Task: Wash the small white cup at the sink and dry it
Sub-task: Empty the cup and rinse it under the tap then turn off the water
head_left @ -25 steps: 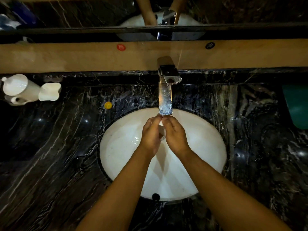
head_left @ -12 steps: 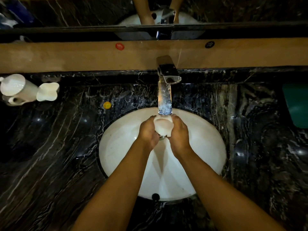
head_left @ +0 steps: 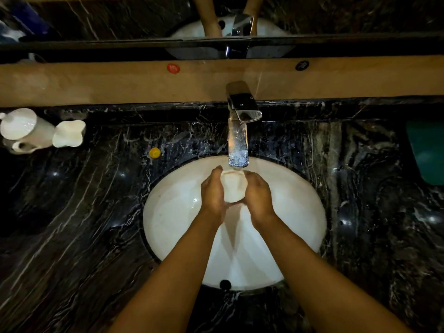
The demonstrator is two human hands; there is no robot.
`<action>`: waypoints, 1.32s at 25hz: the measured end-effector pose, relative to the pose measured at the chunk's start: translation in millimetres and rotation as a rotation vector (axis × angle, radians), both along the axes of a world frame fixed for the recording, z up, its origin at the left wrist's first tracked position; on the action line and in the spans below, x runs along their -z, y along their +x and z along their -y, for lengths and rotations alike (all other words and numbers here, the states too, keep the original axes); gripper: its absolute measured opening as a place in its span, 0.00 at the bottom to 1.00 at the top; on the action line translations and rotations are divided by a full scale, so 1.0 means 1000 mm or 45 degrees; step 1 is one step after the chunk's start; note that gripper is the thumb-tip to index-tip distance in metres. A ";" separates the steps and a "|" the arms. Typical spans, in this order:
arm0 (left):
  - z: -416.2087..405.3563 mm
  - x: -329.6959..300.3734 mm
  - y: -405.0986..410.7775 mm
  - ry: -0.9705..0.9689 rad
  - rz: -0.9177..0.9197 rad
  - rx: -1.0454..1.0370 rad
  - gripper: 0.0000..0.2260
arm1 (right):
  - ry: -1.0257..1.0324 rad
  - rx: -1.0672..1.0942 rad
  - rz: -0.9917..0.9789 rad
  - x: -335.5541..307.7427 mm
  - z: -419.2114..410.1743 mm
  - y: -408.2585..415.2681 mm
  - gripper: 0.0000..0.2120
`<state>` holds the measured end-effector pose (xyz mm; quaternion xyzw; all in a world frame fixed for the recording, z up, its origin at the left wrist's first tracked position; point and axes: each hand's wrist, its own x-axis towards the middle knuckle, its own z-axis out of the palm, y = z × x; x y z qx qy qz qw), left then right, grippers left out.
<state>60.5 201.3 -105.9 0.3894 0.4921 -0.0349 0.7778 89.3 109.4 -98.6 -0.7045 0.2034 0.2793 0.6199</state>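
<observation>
Cup point(head_left: 233, 187) between both hands under faucet point(head_left: 241, 121); white pitchers point(head_left: 28, 132) far left

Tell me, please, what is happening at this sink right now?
A person is washing a small white cup over the white basin. The left hand and right hand cup it from either side, just below the faucet, where water is running. On the dark marble counter, two white vessels stand at the far left, and a small yellow cap lies near the basin's rim. Drying has not begun.
</observation>
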 end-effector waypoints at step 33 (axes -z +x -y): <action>-0.004 -0.010 0.003 -0.248 -0.024 0.077 0.20 | -0.361 -0.431 0.655 -0.003 0.013 -0.012 0.14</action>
